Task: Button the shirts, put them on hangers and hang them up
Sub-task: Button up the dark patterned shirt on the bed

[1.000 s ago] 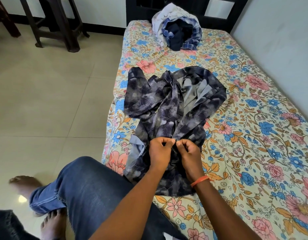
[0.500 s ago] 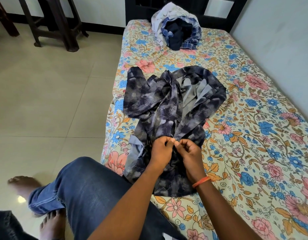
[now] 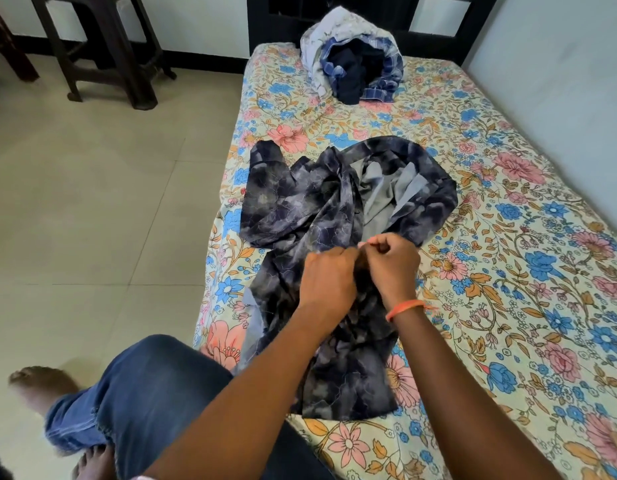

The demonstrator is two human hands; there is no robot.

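Note:
A dark navy shirt (image 3: 300, 209) with a pale cloudy print lies crumpled on the floral bedsheet (image 3: 507, 271), its grey inside showing near the collar. My left hand (image 3: 329, 282) and my right hand (image 3: 391, 268) meet over the shirt's front opening, fingers curled, each pinching an edge of the fabric. The button itself is hidden by my fingers. An orange band circles my right wrist. No hanger is in view.
A heap of other clothes (image 3: 352, 64), white, blue-checked and navy, sits at the head of the bed. A dark stool (image 3: 102, 53) stands on the tiled floor at left. A wall runs along the bed's right side. My jeans-clad knee (image 3: 151, 393) is at the bed's edge.
Both hands have moved a little further up the shirt's front, away from me, still pinching the fabric edges together.

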